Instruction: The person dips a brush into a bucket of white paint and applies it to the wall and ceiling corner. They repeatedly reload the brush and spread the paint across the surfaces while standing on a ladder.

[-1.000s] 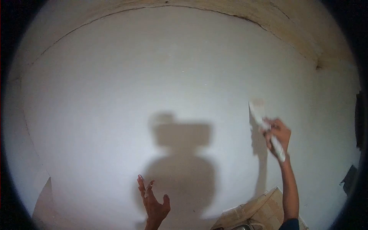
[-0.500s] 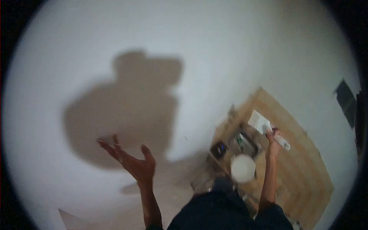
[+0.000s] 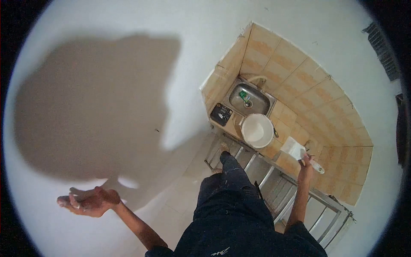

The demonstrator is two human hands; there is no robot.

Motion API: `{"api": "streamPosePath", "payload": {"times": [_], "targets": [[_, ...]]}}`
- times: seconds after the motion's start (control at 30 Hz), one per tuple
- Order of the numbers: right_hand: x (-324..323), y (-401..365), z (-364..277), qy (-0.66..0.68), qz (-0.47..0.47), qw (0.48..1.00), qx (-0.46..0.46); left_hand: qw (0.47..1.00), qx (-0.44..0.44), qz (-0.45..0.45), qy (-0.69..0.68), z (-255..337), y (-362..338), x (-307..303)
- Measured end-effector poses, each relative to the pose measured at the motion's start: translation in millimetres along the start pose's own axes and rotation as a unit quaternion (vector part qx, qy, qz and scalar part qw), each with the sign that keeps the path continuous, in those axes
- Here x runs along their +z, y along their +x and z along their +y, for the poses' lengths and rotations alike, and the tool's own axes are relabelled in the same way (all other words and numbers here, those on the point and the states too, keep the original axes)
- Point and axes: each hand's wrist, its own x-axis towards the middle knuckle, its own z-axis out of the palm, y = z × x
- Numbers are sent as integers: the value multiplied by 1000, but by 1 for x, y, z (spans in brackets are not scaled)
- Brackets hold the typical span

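Observation:
My right hand [image 3: 305, 162] is wrapped round the handle of a wide putty knife [image 3: 293, 148], whose broad blade looks white and points up and left. Below the blade in depth lies the tiled counter, with a white bucket [image 3: 250, 136] a little to the left. Out at the lower left, my left hand [image 3: 92, 201] is held in front of the white wall [image 3: 205, 47] with its fingers stretched out and nothing in them. A large shadow falls on the wall just above that hand.
A steel sink [image 3: 233, 103] with a green packet [image 3: 244, 96] in it is set in the counter. Beside it sits a black perforated object [image 3: 221, 115]. Metal ladder-like rails [image 3: 261, 180] run below the counter edge. Tan tiles [image 3: 295, 55] line the corner.
My view has swung, bringing the sink and counter into clear sight. My left hand has moved left and down, turning sideways. My right hand still grips the putty knife.

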Motion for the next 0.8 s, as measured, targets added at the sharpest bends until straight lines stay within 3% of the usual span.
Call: {"api": "streamPosePath", "payload": {"times": [0.07, 0.2, 0.43, 0.53, 0.6, 0.63, 0.67, 0.73, 0.8], "targets": [[-10, 7, 1, -44, 1, 999, -25, 999, -24, 6, -27, 5, 0, 2], [-11, 30, 37, -32, 4, 999, -36, 998, 43, 20, -44, 0, 9, 6], [23, 29, 93, -25, -13, 1000, 9, 987, 68, 50, -137, -11, 2, 10], [16, 29, 110, 12, -13, 1000, 23, 989, 88, 27, -112, -26, 7, -10], [10, 37, 119, -4, -4, 999, 32, 987, 46, -13, -150, -40, 4, -27], [7, 41, 123, 2, -1, 1000, 28, 990, -6, 28, -138, -5, 1, -6], [4, 46, 129, -1, 6, 1000, 24, 989, -2, 35, -143, 13, -13, 4], [0, 55, 146, 0, 23, 1000, 18, 986, 99, 23, -134, 38, -56, 26], [0, 72, 164, 84, 61, 994, 29, 984, -42, 52, -166, 97, -124, 84]]}}
